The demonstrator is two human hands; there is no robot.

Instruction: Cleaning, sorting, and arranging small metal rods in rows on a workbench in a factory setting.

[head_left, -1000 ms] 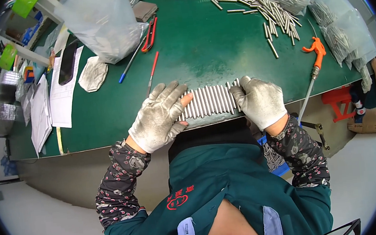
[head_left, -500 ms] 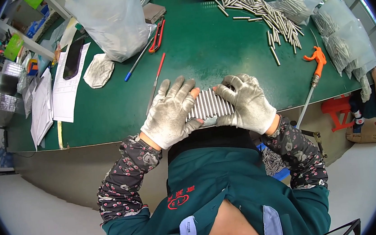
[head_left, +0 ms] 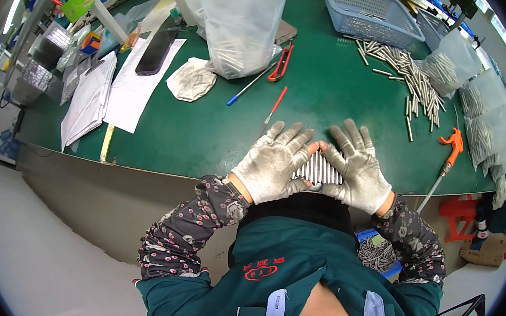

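A row of shiny metal pins (head_left: 320,170) lies side by side near the table's front edge, between my gloved hands. My left hand (head_left: 277,160) rests flat at the row's left side, fingers spread, with its thumb near the lower edge. On the other side, my right hand (head_left: 357,163) is also stretched out flat, covering the right end of the row. Bare fingertips poke out of both gloves and nearly meet above the pins. Part of the row is hidden under the hands. A thin tool with a red handle (head_left: 278,100) lies just beyond my left hand.
Loose pins (head_left: 412,75) are heaped at the right, below a blue basket (head_left: 367,16). Bags of pins (head_left: 483,111) and an orange air gun (head_left: 454,143) sit farther right. Red pliers (head_left: 281,64), a large plastic bag (head_left: 241,31), a phone (head_left: 156,53) and papers (head_left: 137,90) lie leftward.
The view has swung, so the table's contents appear farther right and lower. My right hand's fingers have straightened and spread, and the two hands' fingertips have come closer together over the row.
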